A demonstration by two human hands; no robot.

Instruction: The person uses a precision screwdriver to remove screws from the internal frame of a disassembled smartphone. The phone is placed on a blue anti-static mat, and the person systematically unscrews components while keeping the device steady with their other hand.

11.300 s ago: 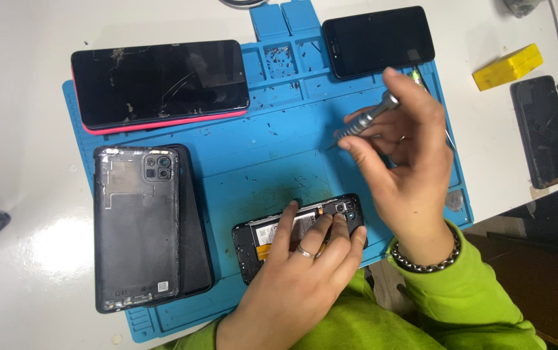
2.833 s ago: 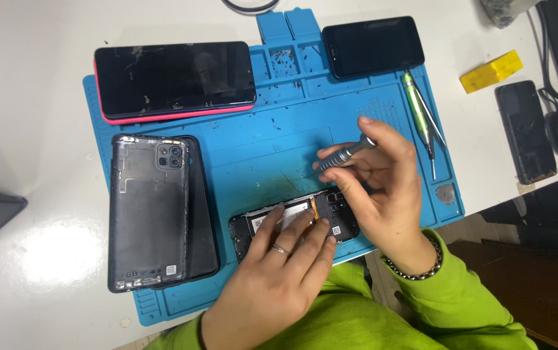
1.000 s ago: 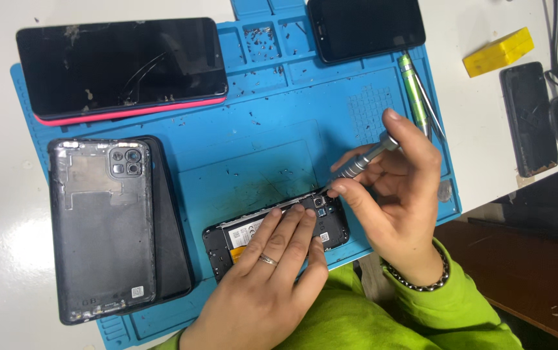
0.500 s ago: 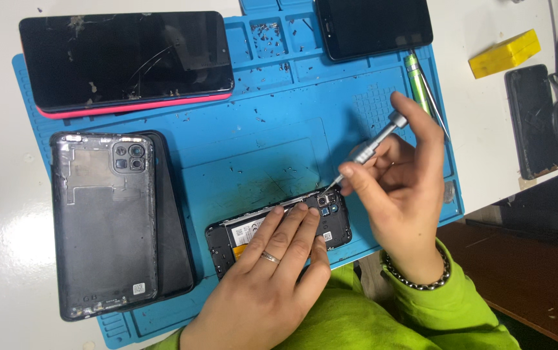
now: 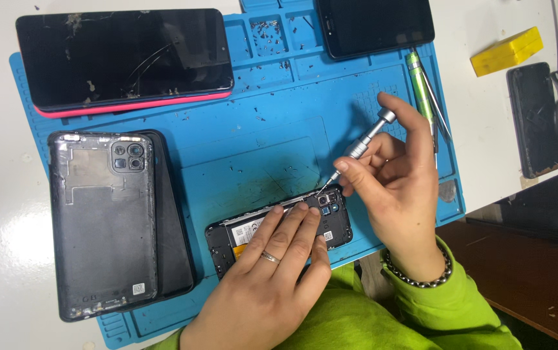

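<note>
Two bare hands work over an opened phone (image 5: 279, 232) lying near the front edge of a blue mat (image 5: 253, 155): the left hand (image 5: 272, 272) lies flat on it, fingers stretched out and gripping nothing. The right hand (image 5: 398, 194) pinches a small silver screwdriver (image 5: 356, 148) between thumb and fingers, its tip touching the phone's camera corner. A back cover (image 5: 101, 223) lies left; a cracked phone (image 5: 123, 55) lies behind it.

A cracked black screen (image 5: 123, 55) edged in pink lies far left, a smaller dark screen (image 5: 375, 26) far right, and white labels (image 5: 137, 288) mark the grey back cover (image 5: 101, 223) near left.
</note>
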